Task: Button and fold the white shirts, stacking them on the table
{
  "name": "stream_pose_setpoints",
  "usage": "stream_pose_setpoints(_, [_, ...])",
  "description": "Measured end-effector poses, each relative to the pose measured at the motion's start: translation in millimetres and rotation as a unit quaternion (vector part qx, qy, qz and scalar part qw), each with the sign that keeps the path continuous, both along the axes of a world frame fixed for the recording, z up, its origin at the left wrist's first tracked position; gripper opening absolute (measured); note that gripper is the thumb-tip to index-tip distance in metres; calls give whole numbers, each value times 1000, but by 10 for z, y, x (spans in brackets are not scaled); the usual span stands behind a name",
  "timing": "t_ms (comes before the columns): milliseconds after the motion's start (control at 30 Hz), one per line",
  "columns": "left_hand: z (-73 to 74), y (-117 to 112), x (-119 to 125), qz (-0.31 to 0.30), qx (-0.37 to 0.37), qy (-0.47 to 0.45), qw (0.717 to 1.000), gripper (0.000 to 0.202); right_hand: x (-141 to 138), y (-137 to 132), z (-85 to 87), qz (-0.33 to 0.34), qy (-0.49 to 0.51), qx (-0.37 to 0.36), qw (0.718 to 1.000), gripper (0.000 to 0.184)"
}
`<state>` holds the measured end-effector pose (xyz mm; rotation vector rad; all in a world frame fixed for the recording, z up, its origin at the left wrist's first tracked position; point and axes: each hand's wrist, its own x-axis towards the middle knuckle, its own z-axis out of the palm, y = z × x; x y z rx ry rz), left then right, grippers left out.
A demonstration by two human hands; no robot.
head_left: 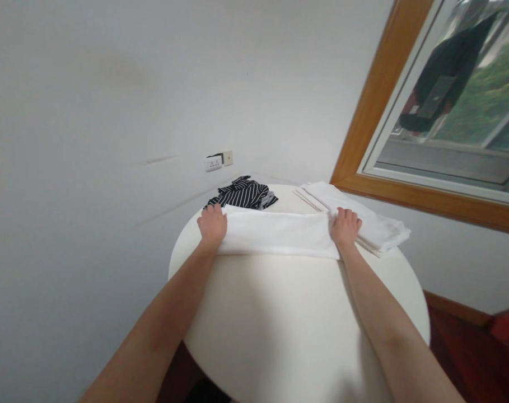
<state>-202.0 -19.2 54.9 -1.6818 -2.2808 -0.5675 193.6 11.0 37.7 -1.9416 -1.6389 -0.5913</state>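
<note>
A folded white towel [277,232] lies across the far part of a round white table [296,324]. My left hand [213,224] rests on the towel's left end, fingers curled over its far edge. My right hand [345,225] presses on the right end, fingers bent down onto the cloth. Both arms stretch forward over the tabletop.
A stack of folded white cloths [355,215] sits at the table's far right, just behind my right hand. A black-and-white striped garment [243,194] lies crumpled at the far edge. A wall socket [213,163] is on the wall behind; a wood-framed window [447,112] is at right.
</note>
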Motion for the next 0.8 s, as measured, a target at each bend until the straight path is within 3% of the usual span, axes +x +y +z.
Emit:
stream_pose_setpoints(133, [85,-164,489,-144,78,34,986,40,-477,-115,156,137,-23,-29,990,37])
stream_pose_setpoints(200, [4,-198,731,-237,68,35,969,40,-772,-185,138,213,-25,-95,972,38])
stream_pose_setpoints(267, [-145,-186,889,-289,39,31,956,42,-1014,-241,61,253,-14,-158,954,48])
stream_pose_setpoints(367, [-377,-105,953,-303,-37,17,952,50,-1189,-271,-74,271,6,-270,924,63])
stream_pose_setpoints(467, [-483,-35,921,-296,-89,5,951,53,-1200,-254,-136,263,24,-328,907,68])
stream_pose_setpoints(667, [-373,-110,903,-317,-103,2,943,58,-1119,-212,-149,243,14,-313,918,71])
stream_pose_setpoints(800, [-354,-114,911,-299,-124,-3,946,59,-819,-132,-197,217,-10,-293,931,66])
